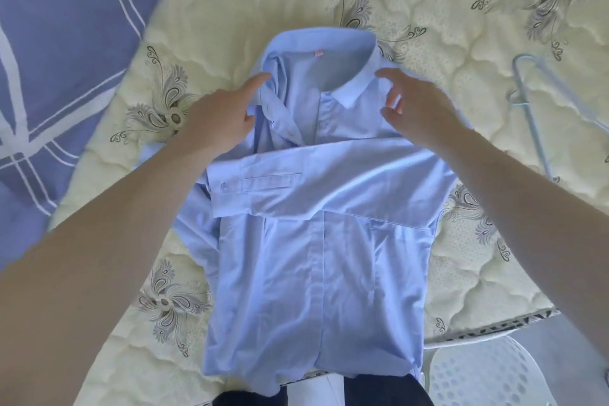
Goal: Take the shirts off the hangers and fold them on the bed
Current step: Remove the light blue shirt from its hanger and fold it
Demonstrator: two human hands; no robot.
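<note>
Dark trousers [385, 391] fill the bottom edge of the view, just under the shirt's hem. Beside them at lower right stands a white basket [478, 379] with a pattern of holes, off the bed.

Two bare forearms reach forward from the lower corners to a pale blue shirt [313, 273]. It lies front up in the middle of the bed [428, 10], which has a cream quilted surface with grey flower motifs. The collar [329, 53] points away from the viewer and the hem hangs slightly over the near edge. Both sides of the shirt are folded inward, giving a narrow shape. One sleeve [329, 181] is folded across the chest, and its buttoned cuff [227, 188] ends at the left side.

The left hand [220, 115] rests on the shirt's left shoulder, fingers fairly straight and gripping nothing, with the index finger touching the collar's edge. The right hand [418, 105] is at the right shoulder, just beside the collar tip. Its fingers are spread and loosely curved, and they hold nothing. Whether its fingertips touch the cloth cannot be told.

A pale blue hanger [530, 109] lies on the bed to the right, well apart from the shirt. A blue duvet [59, 59] with white lines covers the far left.
</note>
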